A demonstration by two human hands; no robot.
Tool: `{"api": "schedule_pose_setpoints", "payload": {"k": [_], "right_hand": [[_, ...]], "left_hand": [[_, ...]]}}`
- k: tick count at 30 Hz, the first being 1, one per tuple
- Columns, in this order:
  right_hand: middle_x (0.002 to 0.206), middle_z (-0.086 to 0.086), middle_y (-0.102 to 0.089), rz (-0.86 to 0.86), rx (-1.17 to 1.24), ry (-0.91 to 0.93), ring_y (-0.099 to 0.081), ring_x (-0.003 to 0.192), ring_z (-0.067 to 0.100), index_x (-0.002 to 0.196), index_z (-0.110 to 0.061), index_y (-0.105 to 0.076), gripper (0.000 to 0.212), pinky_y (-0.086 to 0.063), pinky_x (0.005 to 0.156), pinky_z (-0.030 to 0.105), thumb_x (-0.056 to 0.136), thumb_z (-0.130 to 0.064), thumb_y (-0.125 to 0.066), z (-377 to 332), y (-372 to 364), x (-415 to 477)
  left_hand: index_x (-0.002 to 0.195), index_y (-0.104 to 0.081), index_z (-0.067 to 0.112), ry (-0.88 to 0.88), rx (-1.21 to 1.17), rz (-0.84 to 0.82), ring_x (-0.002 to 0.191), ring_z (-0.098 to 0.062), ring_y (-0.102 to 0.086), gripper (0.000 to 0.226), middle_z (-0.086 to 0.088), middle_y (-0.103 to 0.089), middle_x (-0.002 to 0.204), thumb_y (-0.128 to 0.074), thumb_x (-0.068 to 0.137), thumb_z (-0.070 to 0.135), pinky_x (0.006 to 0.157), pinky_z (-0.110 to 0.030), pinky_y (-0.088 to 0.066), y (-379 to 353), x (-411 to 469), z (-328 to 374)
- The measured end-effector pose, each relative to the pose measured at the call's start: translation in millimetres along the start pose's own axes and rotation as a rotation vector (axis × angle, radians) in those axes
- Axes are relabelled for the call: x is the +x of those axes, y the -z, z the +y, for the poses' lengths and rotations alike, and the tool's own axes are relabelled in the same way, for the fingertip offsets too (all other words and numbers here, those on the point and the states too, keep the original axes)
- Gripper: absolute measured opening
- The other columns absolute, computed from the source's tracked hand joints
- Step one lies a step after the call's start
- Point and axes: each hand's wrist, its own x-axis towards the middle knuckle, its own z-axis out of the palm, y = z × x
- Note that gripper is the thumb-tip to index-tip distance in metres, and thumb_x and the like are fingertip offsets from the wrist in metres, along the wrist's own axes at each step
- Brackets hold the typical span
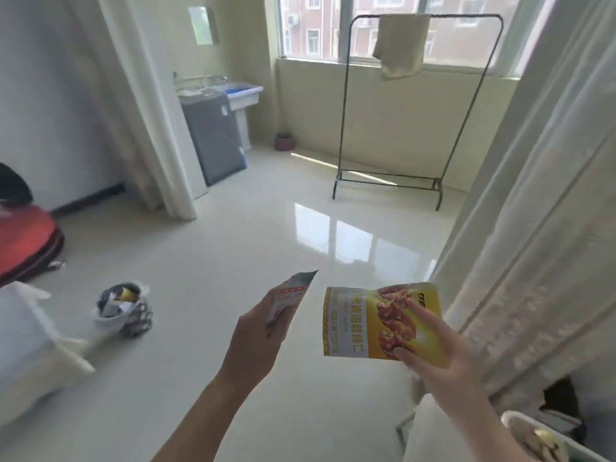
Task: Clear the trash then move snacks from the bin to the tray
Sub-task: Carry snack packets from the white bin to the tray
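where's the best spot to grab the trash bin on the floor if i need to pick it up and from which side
Take the small trash bin by its top rim, coming straight down from above. It stands upright on the bare floor with its mouth up, and the white liner folded over the rim gives an edge to pinch. Both hands are full, the left hand on a silver wrapper and the right hand on a yellow snack pouch, so free one first.
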Motion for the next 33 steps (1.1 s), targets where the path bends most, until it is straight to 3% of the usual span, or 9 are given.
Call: {"api": "schedule_pose_setpoints", "payload": {"k": [3,7,11,14,18,23,26,30,33], "right_hand": [[0.113,-0.004,-0.076,-0.153,0.018,0.019,-0.073,0.101,0.015,0.116,-0.043,-0.073,0.075,-0.058,0.077,0.021,0.072,0.018,-0.077,-8.8,-71.1,-1.0],[0.114,-0.016,-0.074,-0.311,-0.026,0.046,-0.070,0.105,0.008,0.113,-0.054,-0.070,0.085,-0.056,0.082,0.019,0.073,0.020,-0.076,-21.6,-171.2,-21.5],[0.116,-0.011,-0.073,-0.446,-0.017,0.032,-0.070,0.109,0.015,0.118,-0.049,-0.069,0.083,-0.057,0.088,0.035,0.072,0.020,-0.077,-30.5,-267.6,-56.2],[0.113,-0.013,-0.074,-0.534,-0.020,0.049,-0.071,0.105,0.010,0.123,-0.040,-0.069,0.078,-0.057,0.079,0.023,0.072,0.019,-0.077,-40.3,-335.4,-85.0],[0.114,-0.011,-0.074,-0.661,0.004,0.046,-0.072,0.103,0.011,0.127,-0.033,-0.068,0.075,-0.058,0.077,0.022,0.072,0.018,-0.078,-48.5,-415.2,-123.5],[0.114,-0.009,-0.074,-0.846,0.005,0.087,-0.072,0.104,0.014,0.127,-0.034,-0.067,0.076,-0.060,0.083,0.034,0.073,0.017,-0.078,-62.8,-500.6,-161.6],[0.112,-0.010,-0.075,-0.955,-0.006,0.117,-0.073,0.102,0.012,0.129,-0.031,-0.066,0.075,-0.060,0.082,0.031,0.072,0.017,-0.078,-72.0,-548.1,-176.8],[0.111,-0.011,-0.075,-1.079,0.013,0.118,-0.073,0.101,0.011,0.128,-0.033,-0.067,0.076,-0.058,0.077,0.020,0.072,0.017,-0.078,-76.2,-611.0,-192.3],[0.115,-0.007,-0.074,-1.171,0.032,0.127,-0.071,0.106,0.012,0.128,-0.039,-0.067,0.077,-0.058,0.081,0.023,0.073,0.014,-0.080,-73.6,-657.5,-199.1]], "left_hand": [[0.130,-0.057,0.042,0.073,0.020,0.117,0.094,-0.003,-0.068,0.042,0.030,-0.069,0.105,-0.059,0.101,0.011,0.080,-0.016,-0.053,64.9,-33.6,-27.1],[0.131,-0.056,0.040,0.137,0.091,0.229,0.102,0.011,-0.063,0.040,0.041,-0.064,0.109,-0.059,0.101,0.013,0.081,-0.005,-0.045,152.4,-88.0,-59.9],[0.131,-0.054,0.042,0.194,0.159,0.338,0.102,0.016,-0.060,0.039,0.047,-0.060,0.107,-0.058,0.102,0.016,0.082,-0.003,-0.043,241.1,-148.5,-87.2],[0.129,-0.054,0.044,0.243,0.221,0.410,0.099,0.010,-0.062,0.037,0.044,-0.061,0.106,-0.057,0.102,0.018,0.079,-0.005,-0.045,303.5,-193.6,-106.6],[0.134,-0.058,0.034,0.303,0.293,0.519,0.099,0.013,-0.061,0.034,0.041,-0.064,0.103,-0.058,0.102,0.020,0.081,-0.005,-0.045,374.4,-254.8,-126.6],[0.138,-0.058,0.031,0.407,0.310,0.680,0.106,0.011,-0.061,0.036,0.024,-0.069,0.114,-0.057,0.102,0.025,0.089,-0.013,-0.049,441.2,-322.6,-134.7],[0.138,-0.058,0.028,0.468,0.362,0.770,0.102,0.018,-0.059,0.037,0.031,-0.066,0.111,-0.058,0.102,0.022,0.083,-0.004,-0.044,469.6,-358.2,-137.1],[0.138,-0.059,0.031,0.547,0.381,0.892,0.106,0.012,-0.062,0.036,0.026,-0.069,0.114,-0.058,0.103,0.024,0.086,-0.008,-0.047,500.3,-396.0,-139.6],[0.136,-0.059,0.034,0.600,0.408,0.973,0.107,0.013,-0.062,0.035,0.027,-0.069,0.115,-0.058,0.103,0.023,0.087,-0.008,-0.046,517.9,-413.9,-142.7]]}}
